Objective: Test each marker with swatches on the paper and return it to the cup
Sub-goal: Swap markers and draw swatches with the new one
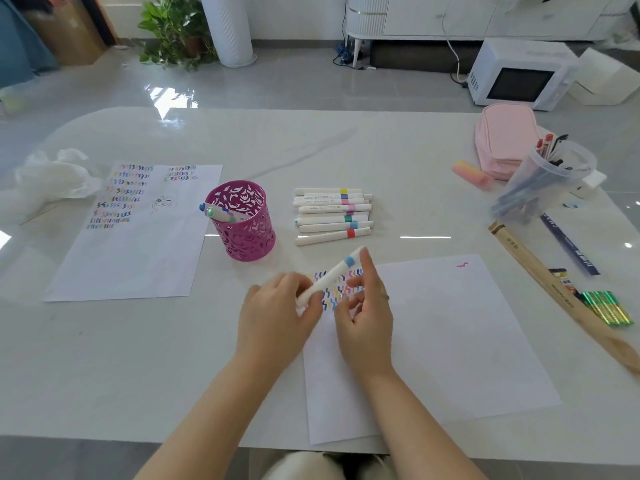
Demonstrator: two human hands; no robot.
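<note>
Bare forearms, no sleeves; ring (384, 296) on right hand (363, 317) finger.

- A pale glossy table (398, 150) carries everything.
- Right under the grip lies a white sheet (450, 341) with coloured swatches at its top left corner.
- Just beyond the grip — a row of white markers (330, 216) lying flat.
- Beyond and left of the grip stands a magenta cut-out cup (244, 225); further left, a second swatched sheet (138, 244) and crumpled white plastic (52, 178).
- Well right of the grip — a pink pouch (502, 140), a pink eraser (472, 174), a clear pen tub (543, 181), a wooden ruler (554, 292).
</note>
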